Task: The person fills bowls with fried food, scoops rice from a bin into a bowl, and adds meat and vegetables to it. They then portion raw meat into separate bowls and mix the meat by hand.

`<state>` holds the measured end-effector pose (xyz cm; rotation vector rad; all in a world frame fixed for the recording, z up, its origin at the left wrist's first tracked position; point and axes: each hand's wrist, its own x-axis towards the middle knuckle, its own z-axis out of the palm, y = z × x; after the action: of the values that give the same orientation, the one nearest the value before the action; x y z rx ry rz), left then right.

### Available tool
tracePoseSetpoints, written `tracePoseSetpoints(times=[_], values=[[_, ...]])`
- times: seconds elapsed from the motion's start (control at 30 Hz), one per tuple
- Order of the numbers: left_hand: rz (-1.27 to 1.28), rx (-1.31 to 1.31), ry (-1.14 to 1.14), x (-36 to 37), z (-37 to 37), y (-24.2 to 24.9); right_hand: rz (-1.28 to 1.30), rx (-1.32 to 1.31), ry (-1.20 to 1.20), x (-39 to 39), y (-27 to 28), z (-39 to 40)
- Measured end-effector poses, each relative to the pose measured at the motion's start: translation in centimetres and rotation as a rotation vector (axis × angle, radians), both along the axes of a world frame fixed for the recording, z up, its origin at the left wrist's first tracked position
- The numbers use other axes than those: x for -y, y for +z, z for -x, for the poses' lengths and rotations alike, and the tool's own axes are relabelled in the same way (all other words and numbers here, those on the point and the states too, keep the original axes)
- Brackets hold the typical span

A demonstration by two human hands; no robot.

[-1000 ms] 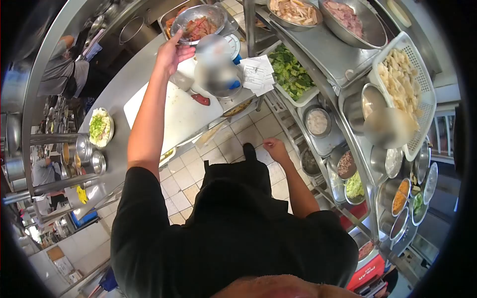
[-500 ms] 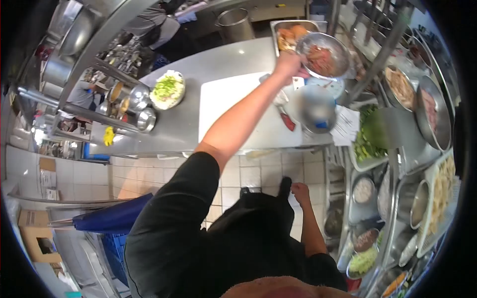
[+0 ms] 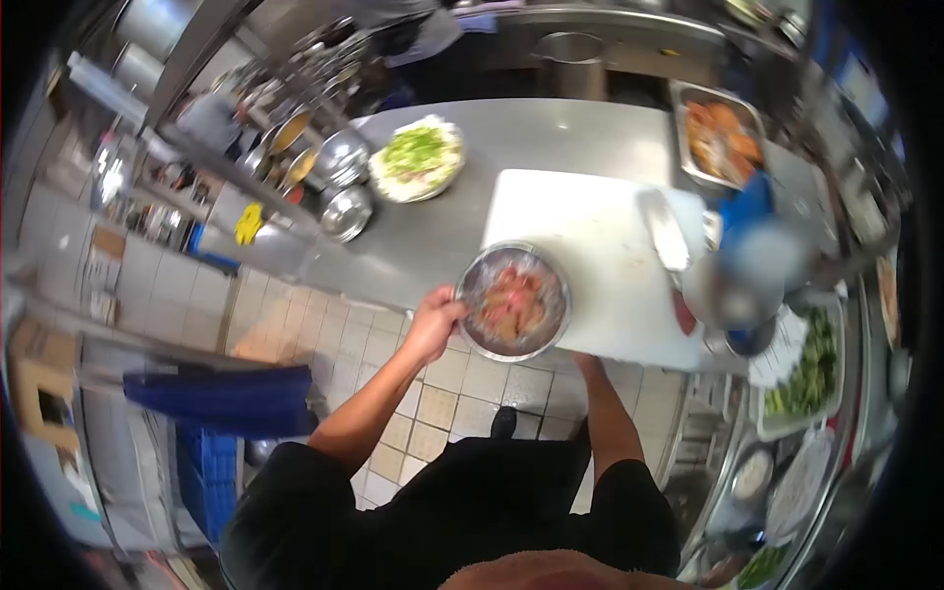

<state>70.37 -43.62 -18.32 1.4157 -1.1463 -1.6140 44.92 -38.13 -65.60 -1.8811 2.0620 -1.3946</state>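
My left hand [image 3: 437, 323] grips the left rim of a metal bowl [image 3: 513, 301] with reddish-pink pieces, apparently meat, inside. The bowl hangs over the front left corner of the white cutting board [image 3: 610, 256]. My right hand [image 3: 586, 362] is at the board's front edge, right of the bowl; its fingers are mostly hidden. A cleaver [image 3: 665, 232] with a dark red handle lies on the board's right side. Behind the board to the left stands a bowl of chopped green and white vegetables [image 3: 418, 159].
A metal tray of orange-brown food [image 3: 723, 138] stands at the back right. Small metal bowls [image 3: 346, 212] and a yellow item [image 3: 249, 224] are at the left. A tub of leafy greens [image 3: 808, 369] and papers [image 3: 780, 346] lie right of the board. Shelf posts flank the counter.
My left hand has brought the meat bowl from the back right to the board's front left. My right hand has risen to the board's edge. The view has turned and shifted.
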Motion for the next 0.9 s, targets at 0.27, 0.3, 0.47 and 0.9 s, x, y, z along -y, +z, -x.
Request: tracePoseSetpoints(times=[0.27, 0.3, 0.47, 0.9], values=[[-0.144, -0.006, 0.348, -9.6, -19.1, -5.6, -0.654, -0.449, -0.051, 6.6, 1.7, 2.6], [-0.171, 0.016, 0.396, -10.2, -20.2, -6.6, -0.675, -0.472, -0.06, 7.1, 1.2, 2.6], [-0.295, 0.048, 0.486, -13.3, -24.1, -10.8, -0.739, -0.558, -0.116, 7.4, 0.8, 3.5], [-0.367, 0.023, 0.428, -12.5, -22.8, -17.0, -0.757, -0.672, -0.104, 6.1, 2.8, 4.3]])
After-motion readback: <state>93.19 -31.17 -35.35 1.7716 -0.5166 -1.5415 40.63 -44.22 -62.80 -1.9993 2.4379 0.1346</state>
